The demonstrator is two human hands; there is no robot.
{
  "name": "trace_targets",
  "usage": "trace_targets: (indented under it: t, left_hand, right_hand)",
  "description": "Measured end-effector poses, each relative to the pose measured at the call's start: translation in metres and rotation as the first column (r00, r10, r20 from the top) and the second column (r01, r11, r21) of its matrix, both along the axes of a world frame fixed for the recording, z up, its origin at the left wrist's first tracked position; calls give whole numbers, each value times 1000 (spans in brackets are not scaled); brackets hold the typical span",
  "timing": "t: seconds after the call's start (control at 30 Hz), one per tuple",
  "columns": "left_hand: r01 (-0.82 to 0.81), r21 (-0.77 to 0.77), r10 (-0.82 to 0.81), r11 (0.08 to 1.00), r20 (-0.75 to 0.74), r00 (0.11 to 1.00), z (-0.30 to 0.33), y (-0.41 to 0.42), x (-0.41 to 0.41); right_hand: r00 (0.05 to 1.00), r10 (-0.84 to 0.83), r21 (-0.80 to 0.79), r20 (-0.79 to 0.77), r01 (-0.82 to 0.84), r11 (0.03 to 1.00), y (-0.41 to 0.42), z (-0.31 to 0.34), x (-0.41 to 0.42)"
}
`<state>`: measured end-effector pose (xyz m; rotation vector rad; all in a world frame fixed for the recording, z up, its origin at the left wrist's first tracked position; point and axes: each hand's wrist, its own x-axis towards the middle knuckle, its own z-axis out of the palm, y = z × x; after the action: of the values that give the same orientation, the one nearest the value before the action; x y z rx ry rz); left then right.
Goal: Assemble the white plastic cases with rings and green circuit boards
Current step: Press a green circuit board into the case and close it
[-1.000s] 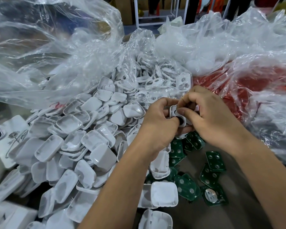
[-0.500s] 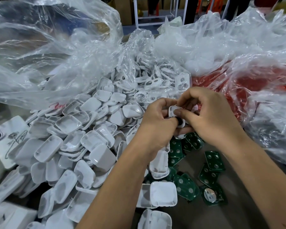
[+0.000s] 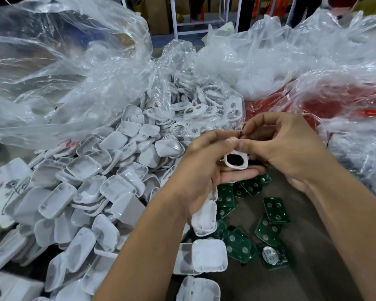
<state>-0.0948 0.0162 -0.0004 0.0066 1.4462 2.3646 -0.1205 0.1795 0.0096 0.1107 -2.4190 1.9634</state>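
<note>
Since a second ago the white case (image 3: 236,161) has tipped so its dark opening faces the camera, and the right hand (image 3: 284,148) has lifted off it. The case lies on the straight fingers of the left hand (image 3: 204,170), whose thumb curls over its far edge, so that grip holds it. The right grip is pressed together, thumb and forefinger pinching something too small to name just above the case. Green circuit boards (image 3: 276,209) lie scattered on the counter (image 3: 313,257) nearer, a heap of white case halves (image 3: 85,192) left, clear plastic bags (image 3: 74,72) beyond
</note>
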Motion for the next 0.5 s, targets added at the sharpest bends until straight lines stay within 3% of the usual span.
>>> trace_targets:
  t: [0.2, 0.33, 0.5]
  left_hand:
    - [140, 244, -178, 960, 139, 974, 2, -9, -1]
    - [155, 382, -231, 911, 161, 960, 0, -11, 0]
    - [172, 442, -268, 880, 164, 950, -2, -11, -2]
  right_hand:
    - [992, 96, -163, 78, -82, 983, 7, 14, 2]
    - [990, 117, -162, 77, -104, 981, 11, 23, 3]
    - [992, 118, -122, 50, -111, 986, 16, 28, 2]
